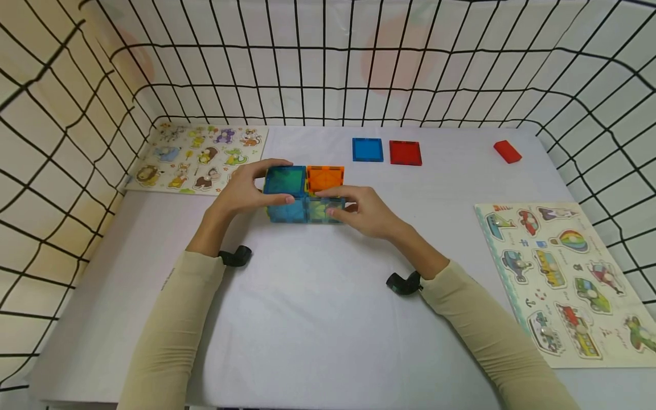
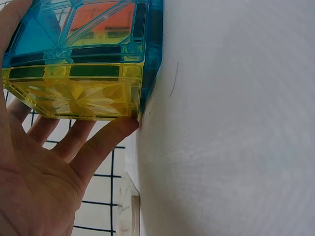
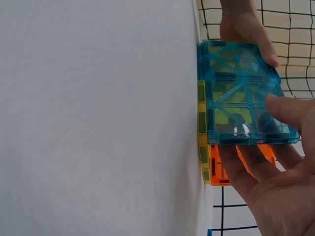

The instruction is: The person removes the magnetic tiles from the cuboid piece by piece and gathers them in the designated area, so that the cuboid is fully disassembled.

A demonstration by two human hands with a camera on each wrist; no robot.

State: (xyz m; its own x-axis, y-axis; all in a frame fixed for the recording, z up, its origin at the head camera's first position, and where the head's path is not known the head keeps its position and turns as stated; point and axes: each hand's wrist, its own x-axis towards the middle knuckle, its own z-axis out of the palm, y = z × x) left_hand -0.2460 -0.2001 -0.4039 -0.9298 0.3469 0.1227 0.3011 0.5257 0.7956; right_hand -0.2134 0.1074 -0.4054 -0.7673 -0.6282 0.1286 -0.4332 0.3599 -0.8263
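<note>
With fingers and thumb of the left hand (image 1: pixel 246 187) set wide, gripping the left end of the magnetic-tile box (image 1: pixel 302 208); with those of the right hand (image 1: pixel 368 210) in a narrower pinch, holding the see-through blue tile (image 3: pixel 234 118) at the box's right front. Lying between both hands, lengthwise from left to right, equally near to each. Farther back on the desk (image 1: pixel 312 319), toward the wire grid (image 1: pixel 324 88): blue square tile (image 1: pixel 367 150), red square tile (image 1: pixel 405 153).

High head view, close wrist views
</note>
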